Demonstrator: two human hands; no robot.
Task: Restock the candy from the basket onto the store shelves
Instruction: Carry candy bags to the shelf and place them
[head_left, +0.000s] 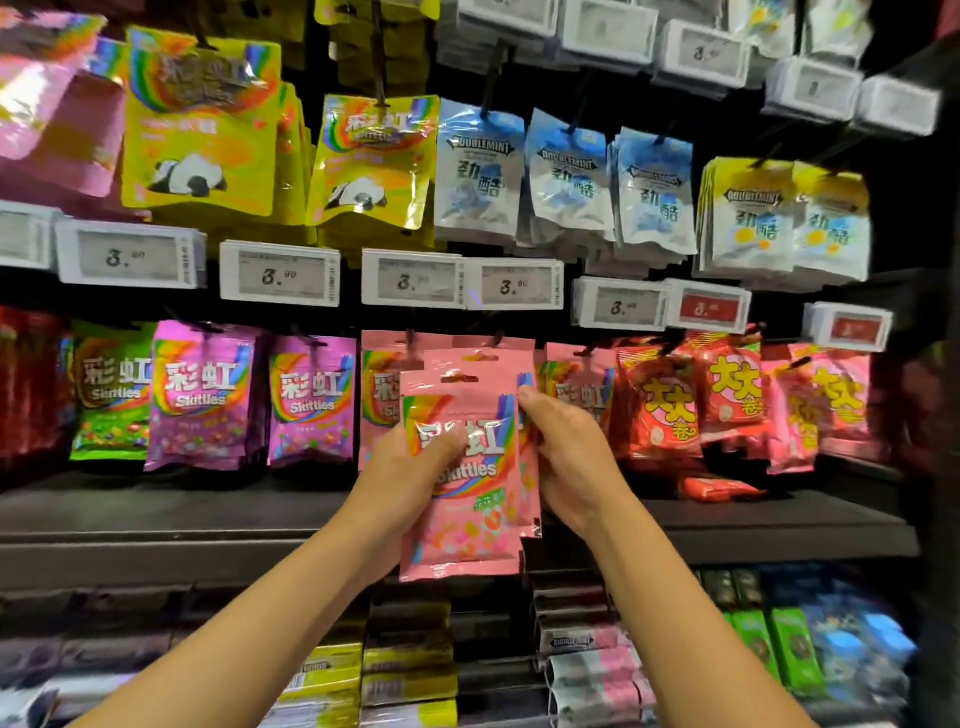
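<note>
— Head view: left hand grips the front pink Skittles pouch by its edge; right hand pinches the pouch behind, both before the pink row's peg.

— Looks light, floppy, slick foil. I'd hold near the hang hole.

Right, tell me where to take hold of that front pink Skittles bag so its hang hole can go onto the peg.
Grip the front pink Skittles bag at its side edges around mid-height, coming from below, as the left hand and right hand do now. The bag is flat and upright, and its hang hole sits in the top strip, so that strip should probably stay uncovered.
</note>
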